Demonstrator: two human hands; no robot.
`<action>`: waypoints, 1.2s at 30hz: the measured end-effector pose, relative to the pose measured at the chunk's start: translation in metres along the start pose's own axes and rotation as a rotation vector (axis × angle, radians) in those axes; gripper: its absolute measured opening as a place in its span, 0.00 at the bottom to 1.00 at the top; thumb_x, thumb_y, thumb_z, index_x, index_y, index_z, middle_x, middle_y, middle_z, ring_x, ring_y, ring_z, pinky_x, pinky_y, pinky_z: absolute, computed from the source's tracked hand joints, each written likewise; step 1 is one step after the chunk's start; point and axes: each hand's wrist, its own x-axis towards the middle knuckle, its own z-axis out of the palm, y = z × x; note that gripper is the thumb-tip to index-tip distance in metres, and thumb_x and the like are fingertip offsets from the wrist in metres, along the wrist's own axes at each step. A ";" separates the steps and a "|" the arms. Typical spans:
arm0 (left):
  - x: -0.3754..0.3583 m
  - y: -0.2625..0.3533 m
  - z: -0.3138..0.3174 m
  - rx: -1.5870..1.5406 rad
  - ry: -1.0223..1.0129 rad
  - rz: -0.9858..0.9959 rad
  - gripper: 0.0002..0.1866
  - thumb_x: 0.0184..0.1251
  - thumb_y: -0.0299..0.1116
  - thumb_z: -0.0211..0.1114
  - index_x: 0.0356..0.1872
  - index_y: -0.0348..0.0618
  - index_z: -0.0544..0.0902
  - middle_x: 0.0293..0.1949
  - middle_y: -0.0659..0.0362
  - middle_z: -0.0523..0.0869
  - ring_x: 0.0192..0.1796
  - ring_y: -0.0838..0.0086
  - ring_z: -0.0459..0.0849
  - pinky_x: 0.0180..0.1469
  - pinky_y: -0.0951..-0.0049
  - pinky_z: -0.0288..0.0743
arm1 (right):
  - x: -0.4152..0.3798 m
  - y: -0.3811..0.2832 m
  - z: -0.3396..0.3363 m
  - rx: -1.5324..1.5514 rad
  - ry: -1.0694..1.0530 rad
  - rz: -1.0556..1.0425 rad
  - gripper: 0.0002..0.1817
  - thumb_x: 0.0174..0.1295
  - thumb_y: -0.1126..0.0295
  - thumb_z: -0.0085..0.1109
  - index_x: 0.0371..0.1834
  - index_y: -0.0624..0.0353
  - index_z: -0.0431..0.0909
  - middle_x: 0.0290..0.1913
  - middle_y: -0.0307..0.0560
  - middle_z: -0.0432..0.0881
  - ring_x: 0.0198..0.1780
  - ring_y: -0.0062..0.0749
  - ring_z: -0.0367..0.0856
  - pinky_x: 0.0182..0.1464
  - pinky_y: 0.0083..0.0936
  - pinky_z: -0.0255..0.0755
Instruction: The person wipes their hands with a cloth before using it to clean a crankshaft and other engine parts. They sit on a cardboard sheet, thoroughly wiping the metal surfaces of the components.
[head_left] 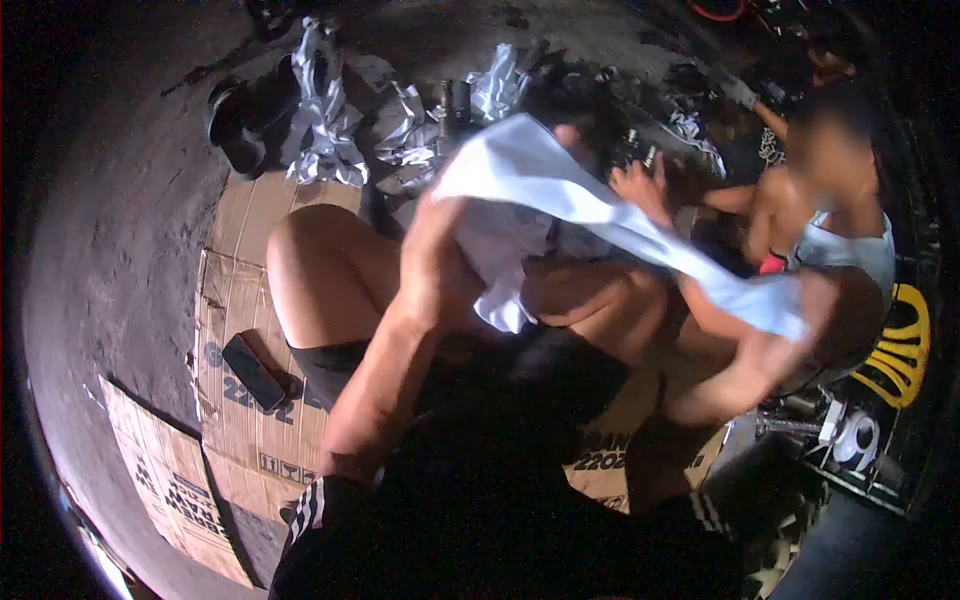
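Observation:
A white cloth (560, 188) stretches slantwise between my two hands, above my bent legs. My left hand (438, 205) is closed on its upper left end, and the cloth hides most of the fingers. At the lower right, my right hand (803, 318) grips the other end, smeared by motion. One fold of the cloth hangs down near my knees. Just beyond it, a co-worker's hand (642, 190) is at some dark metal parts whose kind I cannot make out.
Crumpled pale rags (325, 120) and a dark sandal (235, 128) lie ahead. Left of my leg, a phone (254, 370) rests on flattened cardboard (225, 300). A co-worker (840, 235) sits close at right, near a yellow slotted object (905, 345) and metal parts (835, 430).

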 end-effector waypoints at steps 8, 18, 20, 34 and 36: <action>0.013 -0.006 0.058 -0.156 -0.323 -0.162 0.29 0.64 0.58 0.51 0.57 0.47 0.69 0.39 0.63 0.77 0.40 0.81 0.75 0.35 0.82 0.67 | -0.095 -0.126 -0.213 0.691 -0.018 -0.240 0.24 0.68 0.67 0.53 0.66 0.62 0.68 0.58 0.44 0.74 0.58 0.27 0.70 0.60 0.23 0.64; -0.041 0.018 -0.067 0.728 0.438 -0.022 0.16 0.72 0.42 0.51 0.43 0.39 0.78 0.34 0.61 0.78 0.35 0.78 0.75 0.40 0.74 0.72 | -0.127 -0.186 -0.023 1.846 0.007 -0.055 0.26 0.71 0.52 0.52 0.65 0.57 0.70 0.64 0.52 0.75 0.64 0.36 0.73 0.65 0.37 0.65; -0.065 -0.031 -0.071 0.568 0.210 -0.156 0.14 0.70 0.39 0.55 0.43 0.39 0.79 0.37 0.60 0.80 0.39 0.77 0.77 0.43 0.74 0.72 | -0.103 -0.199 -0.054 2.125 0.281 -0.263 0.34 0.73 0.41 0.38 0.70 0.57 0.62 0.69 0.55 0.68 0.70 0.41 0.67 0.73 0.43 0.54; -0.093 -0.097 -0.027 -0.055 0.190 -0.191 0.35 0.79 0.59 0.33 0.77 0.47 0.52 0.74 0.57 0.60 0.75 0.67 0.58 0.75 0.62 0.49 | -0.133 -0.255 -0.009 1.152 0.448 -0.103 0.19 0.72 0.61 0.51 0.54 0.67 0.75 0.51 0.60 0.79 0.52 0.48 0.79 0.55 0.39 0.72; -0.069 -0.084 -0.028 0.096 0.241 -0.039 0.31 0.80 0.54 0.38 0.77 0.52 0.52 0.73 0.54 0.62 0.74 0.61 0.61 0.74 0.57 0.53 | -0.128 -0.268 -0.037 0.892 0.380 -0.272 0.16 0.70 0.65 0.52 0.53 0.65 0.76 0.56 0.62 0.75 0.56 0.56 0.74 0.56 0.45 0.68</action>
